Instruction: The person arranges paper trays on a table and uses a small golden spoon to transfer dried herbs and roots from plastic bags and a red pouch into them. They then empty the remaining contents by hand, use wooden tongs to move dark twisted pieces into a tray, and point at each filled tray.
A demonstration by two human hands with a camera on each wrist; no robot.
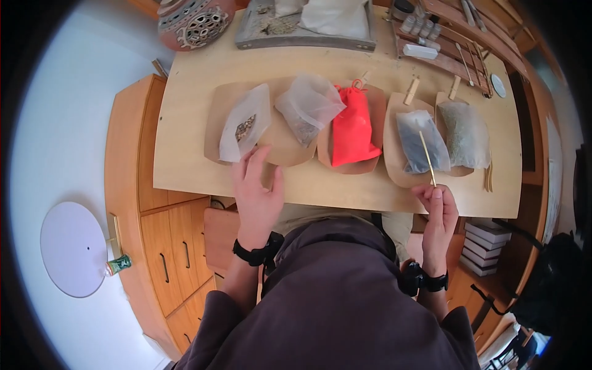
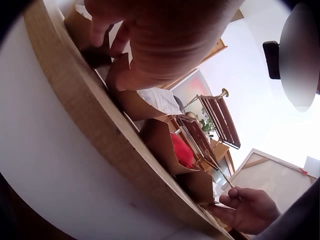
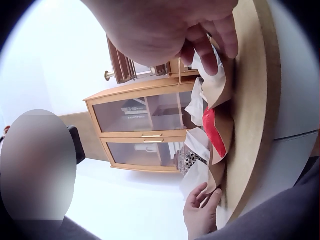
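Note:
My left hand [image 1: 258, 191] is at the near edge of the leftmost paper tray [image 1: 213, 132], its fingertips right at the bottom of a translucent white pouch [image 1: 254, 111] with brown bits inside. Thumb and fingers are spread apart. My right hand [image 1: 439, 206] pinches a thin gold-coloured stick [image 1: 427, 154] by its lower end. The stick points away, overlapping a pouch with dark contents [image 1: 410, 148] in the head view. Between the hands lie another translucent pouch [image 1: 305, 126] and a red drawstring pouch [image 1: 353, 129]. A pouch of greenish bits [image 1: 464, 135] lies far right.
Wooden clips [image 1: 412, 91] hold some trays at the back. Behind them stand a grey wooden tray [image 1: 305, 43], a pierced clay pot [image 1: 196, 24] and a rack [image 1: 441, 52] with small jars and tools. The table's near edge [image 1: 345, 209] runs under both wrists.

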